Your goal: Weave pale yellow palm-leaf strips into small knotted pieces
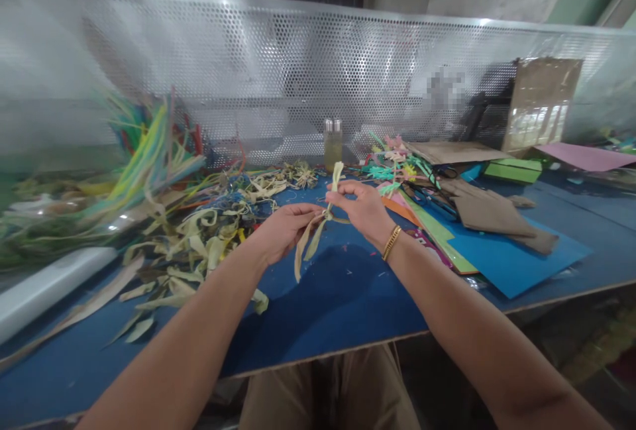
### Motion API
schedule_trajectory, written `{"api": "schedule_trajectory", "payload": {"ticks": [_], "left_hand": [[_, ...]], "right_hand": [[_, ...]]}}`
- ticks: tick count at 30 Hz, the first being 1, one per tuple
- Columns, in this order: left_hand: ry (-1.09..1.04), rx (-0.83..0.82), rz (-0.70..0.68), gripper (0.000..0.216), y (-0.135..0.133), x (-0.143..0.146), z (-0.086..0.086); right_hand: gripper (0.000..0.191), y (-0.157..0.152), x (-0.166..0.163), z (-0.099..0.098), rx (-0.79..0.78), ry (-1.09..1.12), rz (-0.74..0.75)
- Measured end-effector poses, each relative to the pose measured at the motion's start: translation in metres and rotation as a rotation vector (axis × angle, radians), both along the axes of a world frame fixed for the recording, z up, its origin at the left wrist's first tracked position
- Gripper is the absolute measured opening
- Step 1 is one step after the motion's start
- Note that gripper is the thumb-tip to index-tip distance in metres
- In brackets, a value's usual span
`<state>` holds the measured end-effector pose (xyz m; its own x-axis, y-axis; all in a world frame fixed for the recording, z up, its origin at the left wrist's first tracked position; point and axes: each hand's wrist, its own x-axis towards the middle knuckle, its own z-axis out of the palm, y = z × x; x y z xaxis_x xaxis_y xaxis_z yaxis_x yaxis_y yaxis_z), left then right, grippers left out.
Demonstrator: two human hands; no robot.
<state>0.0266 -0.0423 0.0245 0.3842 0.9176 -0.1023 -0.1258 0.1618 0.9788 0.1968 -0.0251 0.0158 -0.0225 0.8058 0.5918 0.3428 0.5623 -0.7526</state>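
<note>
Above the middle of the blue table, both hands hold one small bundle of pale dried leaf strips (313, 244). It looks knotted or crossed at its middle, with strips hanging down and one end pointing up. My left hand (291, 226) pinches it from the left, fingertips at the crossing. My right hand (360, 208), with a gold bracelet (391, 243) on the wrist, grips the upper part between thumb and fingers. A heap of similar dried leaf strips (199, 251) lies beside my left forearm.
Coloured plastic strips (149, 145) and a white bar (54, 284) lie at left. A jar (332, 145) stands at the back before a perforated metal screen (238, 52). On the right are blue paper (517, 264), brown cardboard (491, 215) and a green box (514, 169).
</note>
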Motion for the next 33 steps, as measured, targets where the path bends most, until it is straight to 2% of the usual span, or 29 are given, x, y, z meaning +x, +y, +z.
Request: {"api": "schedule_trajectory", "payload": {"ticks": [6,11,14,17,24,28,33], "left_hand": [[0.032,0.041,-0.009,0.022,0.003,-0.005,0.001],[-0.091,0.063,-0.024,0.026,-0.001,0.0,-0.001],[-0.18,0.115,0.01,0.031,-0.002,0.002,-0.002],[-0.179,0.152,0.051,0.029,0.0,0.002,-0.001],[-0.143,0.188,0.146,0.026,0.006,-0.002,-0.001],[-0.063,0.213,0.142,0.026,0.006,-0.004,0.002],[0.039,0.388,0.181,0.025,0.002,-0.004,0.007]], "right_hand": [[0.021,-0.002,-0.002,0.002,0.055,0.156,-0.016],[0.028,-0.003,-0.003,0.005,-0.032,0.228,0.042],[0.034,-0.005,-0.004,0.005,-0.049,0.264,0.062],[0.034,-0.008,-0.007,0.005,-0.048,0.29,0.084],[0.029,-0.017,-0.012,0.01,-0.241,0.451,0.419],[0.03,-0.015,-0.011,0.009,-0.344,0.527,0.459],[0.033,-0.014,-0.015,0.008,-0.429,0.636,0.5]]}}
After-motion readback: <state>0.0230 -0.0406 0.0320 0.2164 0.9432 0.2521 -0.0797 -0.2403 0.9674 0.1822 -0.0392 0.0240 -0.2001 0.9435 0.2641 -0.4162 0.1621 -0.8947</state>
